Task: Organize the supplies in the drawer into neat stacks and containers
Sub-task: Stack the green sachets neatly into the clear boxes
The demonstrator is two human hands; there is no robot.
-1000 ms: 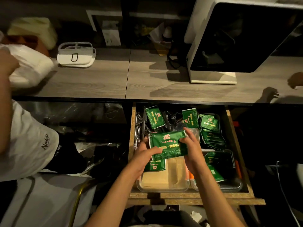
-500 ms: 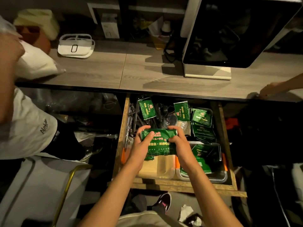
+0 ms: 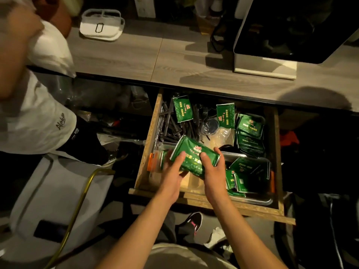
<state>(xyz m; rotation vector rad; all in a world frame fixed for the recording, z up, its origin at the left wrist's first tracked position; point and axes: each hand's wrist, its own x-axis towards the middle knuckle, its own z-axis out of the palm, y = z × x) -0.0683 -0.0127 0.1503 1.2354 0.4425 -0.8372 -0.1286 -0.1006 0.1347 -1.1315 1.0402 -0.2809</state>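
Observation:
An open wooden drawer (image 3: 150,133) sits under the counter. Above its front half, both hands hold a stack of green packets (image 3: 194,150), tilted down to the right. My left hand (image 3: 172,169) grips its left end and my right hand (image 3: 212,167) grips its right end. Below them lies a clear plastic container (image 3: 191,183) with a beige bottom. A second clear container (image 3: 252,199) at the front right holds more green packets (image 3: 246,169). Loose green packets (image 3: 181,108) lie at the back, and another pile (image 3: 249,133) fills the back right.
Dark plastic cutlery (image 3: 174,127) is scattered in the drawer's back left. On the counter stand a white caddy (image 3: 102,28) and a large black screen (image 3: 291,30). Another person in a white shirt (image 3: 33,121) is close on the left.
The stack of green packets has turned from level to tilted, its right end lower. My view has shifted, so the drawer now sits further right.

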